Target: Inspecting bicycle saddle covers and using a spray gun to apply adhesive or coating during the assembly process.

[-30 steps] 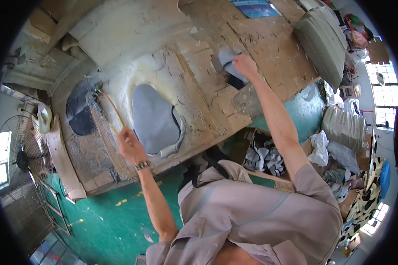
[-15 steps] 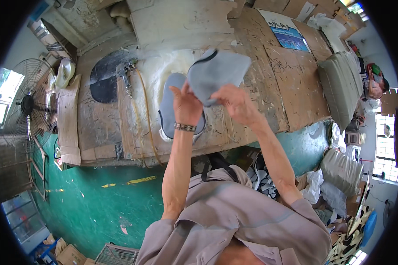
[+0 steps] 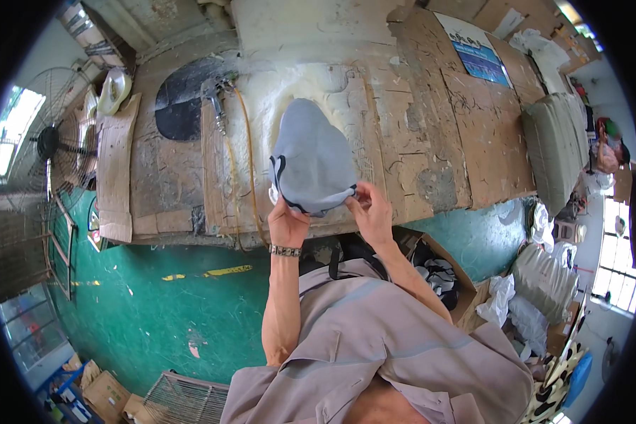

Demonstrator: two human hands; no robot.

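A grey fabric piece with black edging (image 3: 318,162) lies over another grey, sole-shaped piece (image 3: 298,116), whose rounded far end shows beyond it; the rest of that lower piece is mostly hidden. At the near left corner, my left hand (image 3: 288,222) has its fingers closed on the fabric edge, partly under it. My right hand (image 3: 371,212) pinches the near right corner between thumb and fingers. Both hands are at the front edge of the cardboard-covered table (image 3: 417,148), with whitish residue around the pieces.
Left of the pieces lie a spray gun (image 3: 216,106) with a yellow hose (image 3: 248,152) and a black oval patch (image 3: 180,106). A standing fan (image 3: 48,141) is at far left. An open carton (image 3: 463,290) of black-and-grey pieces stands below the table, near my right arm.
The fabric piece has come down from above the table, turned, and now covers most of the sole-shaped piece. Both hands have moved nearer to me, onto its near corners.
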